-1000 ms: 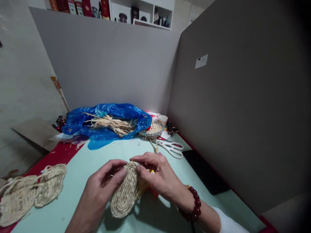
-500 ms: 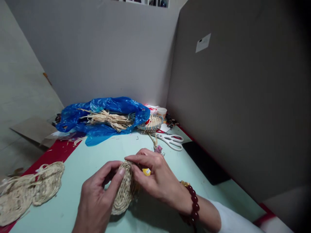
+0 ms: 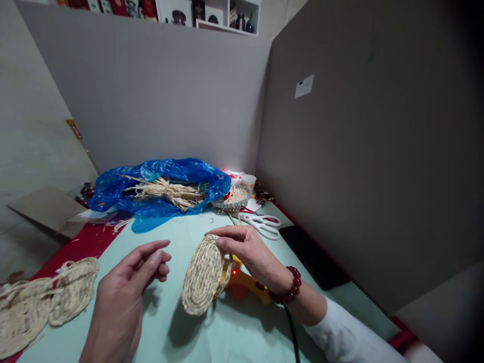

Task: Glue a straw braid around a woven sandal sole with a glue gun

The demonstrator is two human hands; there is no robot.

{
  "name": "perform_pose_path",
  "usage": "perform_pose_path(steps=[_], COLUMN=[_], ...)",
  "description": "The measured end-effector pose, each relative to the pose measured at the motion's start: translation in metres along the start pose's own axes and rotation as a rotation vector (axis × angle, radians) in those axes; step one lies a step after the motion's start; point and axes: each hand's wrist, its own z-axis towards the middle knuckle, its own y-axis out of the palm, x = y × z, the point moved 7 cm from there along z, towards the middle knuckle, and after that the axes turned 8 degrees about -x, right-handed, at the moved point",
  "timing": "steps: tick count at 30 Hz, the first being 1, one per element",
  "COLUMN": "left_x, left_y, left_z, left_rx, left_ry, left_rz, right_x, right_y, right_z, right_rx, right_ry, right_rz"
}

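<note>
My right hand (image 3: 251, 254) grips the top edge of an oval woven straw piece (image 3: 204, 275), shaped like a small slipper sole, and holds it tilted above the table. A second straw layer or loop shows at its right side. Beneath my right wrist and behind the straw piece lies a yellow glue gun (image 3: 247, 285), its small red light lit. My left hand (image 3: 130, 287) is apart from the straw piece, to its left, with nothing in it; the thumb and index finger stretch out and the other fingers bend loosely.
At left lie more woven straw pieces (image 3: 73, 292). Toward the back, a blue plastic bag (image 3: 181, 169) holds a straw bundle (image 3: 166, 189), beside a woven basket (image 3: 236, 196) and paper cup (image 3: 248, 182). White-handled scissors (image 3: 266, 227) and a black flat panel (image 3: 313, 257) lie at right. A black cord (image 3: 292, 333) runs forward.
My left hand has let go of the straw piece and moved left. My right hand still holds it, now turned to show more of its flat face. The view has tilted up.
</note>
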Motion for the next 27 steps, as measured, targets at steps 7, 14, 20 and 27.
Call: perform_pose_path(steps=[7, 14, 20, 27], left_x=[-0.002, -0.004, -0.012, -0.009], left_y=[0.003, 0.02, 0.029, 0.02], left_z=[-0.001, -0.011, -0.015, -0.013], left_rx=[-0.098, -0.172, -0.342, -0.211], left_ry=[0.062, 0.045, -0.034, 0.03], left_rz=[0.006, 0.022, 0.135, 0.081], right_x=[-0.011, -0.021, -0.024, -0.026], right_y=[0.011, 0.018, 0.019, 0.021], right_z=[-0.004, -0.009, -0.01, -0.012], right_rx=[-0.13, -0.221, -0.217, -0.214], right_ry=[-0.122, -0.217, -0.232, -0.22], right_rz=[-0.023, -0.043, -0.053, -0.124])
